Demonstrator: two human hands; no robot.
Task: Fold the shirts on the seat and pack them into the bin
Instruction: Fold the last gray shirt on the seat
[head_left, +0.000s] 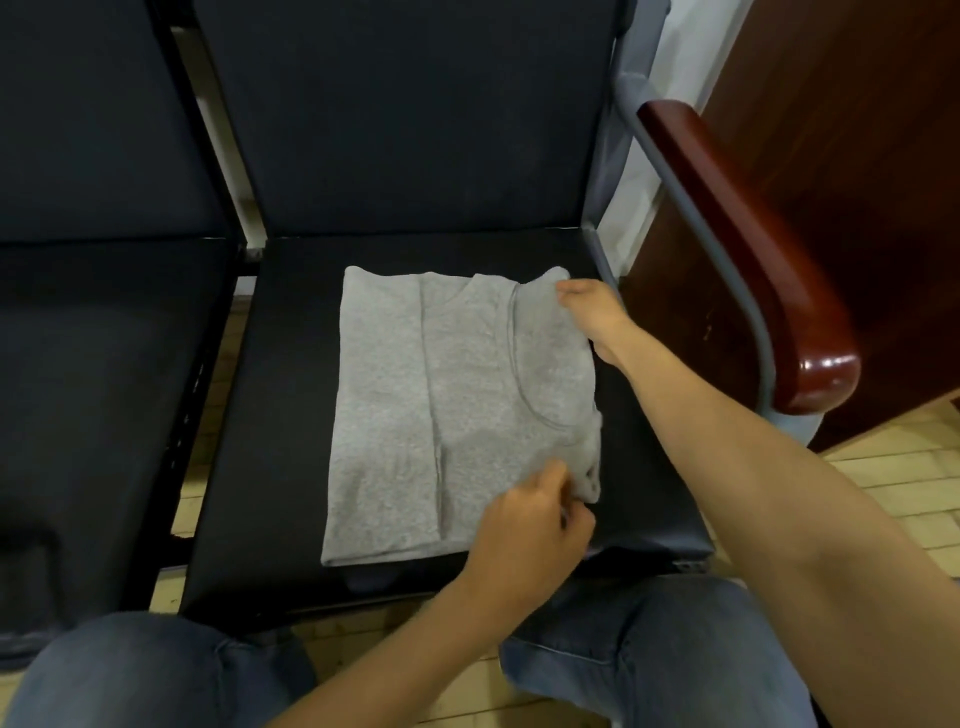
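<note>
A grey shirt (447, 410) lies folded into a rectangle on the black seat (291, 405), its collar toward the right. My right hand (592, 317) grips the shirt's far right corner, with the fingers tucked under the cloth. My left hand (535, 525) pinches the near right corner beside the collar. A dark piece of cloth (371, 577) peeks out from under the shirt's near edge. No bin is in view.
A second black seat (98, 415) stands to the left. A wooden armrest (748, 249) on a grey metal frame borders the seat on the right, with a dark wooden panel (857, 156) behind it. My knees in jeans (660, 644) are close to the seat's front edge.
</note>
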